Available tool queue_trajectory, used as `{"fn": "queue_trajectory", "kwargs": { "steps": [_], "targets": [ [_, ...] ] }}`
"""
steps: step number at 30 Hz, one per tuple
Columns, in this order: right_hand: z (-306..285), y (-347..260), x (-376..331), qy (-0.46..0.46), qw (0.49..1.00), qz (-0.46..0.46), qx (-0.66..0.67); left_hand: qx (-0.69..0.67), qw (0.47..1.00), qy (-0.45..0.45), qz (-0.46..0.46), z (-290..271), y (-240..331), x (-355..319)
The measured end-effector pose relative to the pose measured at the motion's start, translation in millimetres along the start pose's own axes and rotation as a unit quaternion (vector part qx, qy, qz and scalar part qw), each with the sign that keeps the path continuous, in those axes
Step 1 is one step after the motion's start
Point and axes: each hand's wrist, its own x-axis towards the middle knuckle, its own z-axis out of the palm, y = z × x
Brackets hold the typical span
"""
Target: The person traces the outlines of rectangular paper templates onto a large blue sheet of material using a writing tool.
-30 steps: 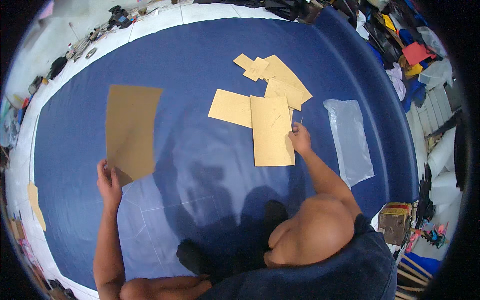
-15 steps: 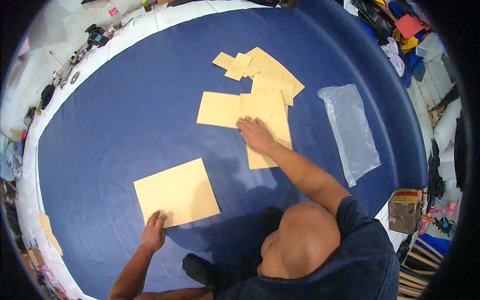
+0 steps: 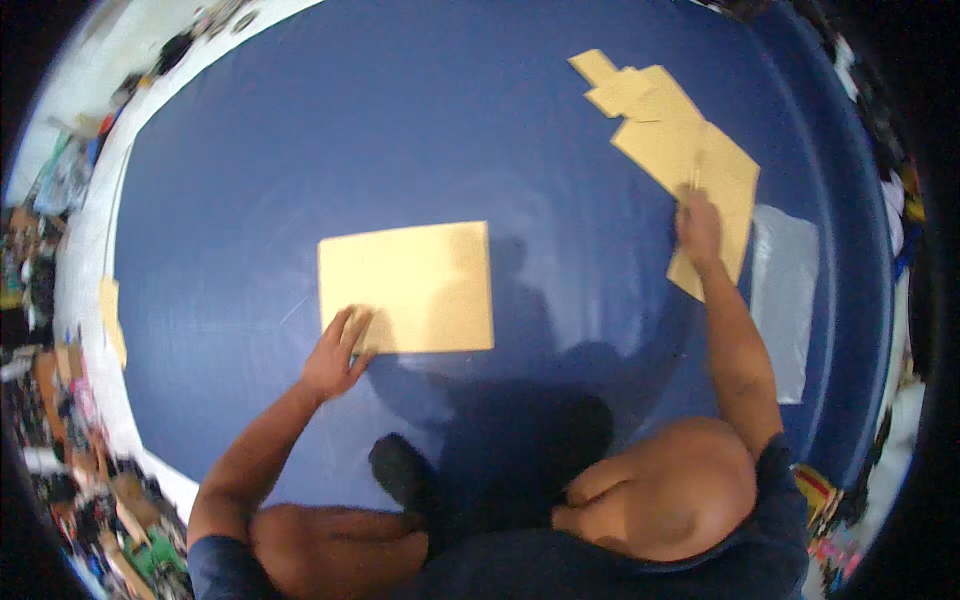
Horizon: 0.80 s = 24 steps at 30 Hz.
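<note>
A yellow rectangular card sheet [image 3: 425, 270] lies flat on the blue mat in front of me. My left hand [image 3: 340, 357] rests on its near left corner, fingers stretched out. At the right, my right hand [image 3: 699, 228] is closed over larger overlapping yellow card pieces [image 3: 733, 185]. A thin pen-like stick [image 3: 696, 172] juts from its fingers, blurred. Smaller yellow card pieces [image 3: 622, 93] overlap just beyond them.
A flat clear plastic bag [image 3: 785, 300] lies right of the card pieces. The blue mat [image 3: 400, 140] has a raised padded edge at the right. Mixed clutter [image 3: 75, 430] lines the floor at the left, near a yellow strip [image 3: 112, 320].
My view has shifted. My right hand, earlier spread on the card pieces, is now closed with a thin stick showing. My left hand stays at the sheet's near left corner.
</note>
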Motion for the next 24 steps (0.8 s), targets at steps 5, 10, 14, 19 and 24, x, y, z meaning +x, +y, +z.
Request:
{"fn": "queue_trajectory", "kwargs": {
  "steps": [5,10,14,19,24],
  "targets": [
    [-59.6,-60.4,-13.0,0.081,0.985,-0.079,0.129,-0.011,0.983,0.167,-0.073,-70.4,-53.0,-15.8],
    [-170.7,-153.1,-10.6,-0.075,0.962,-0.218,0.145,0.017,0.996,0.073,-0.046,-89.2,-44.5,-67.2],
    [-194.6,-201.0,1.1,-0.143,0.936,-0.315,0.063,-0.038,0.995,0.091,-0.001,-20.2,-11.1,-62.6],
    [-130.4,-269.5,-28.2,-0.102,0.96,-0.206,0.159,-0.046,0.98,0.194,-0.011,55.9,22.4,-2.3],
    [-32.8,-295.0,-144.0,-0.077,0.958,-0.13,0.243,-0.051,0.972,0.224,-0.048,92.9,25.8,10.9]
  ]
}}
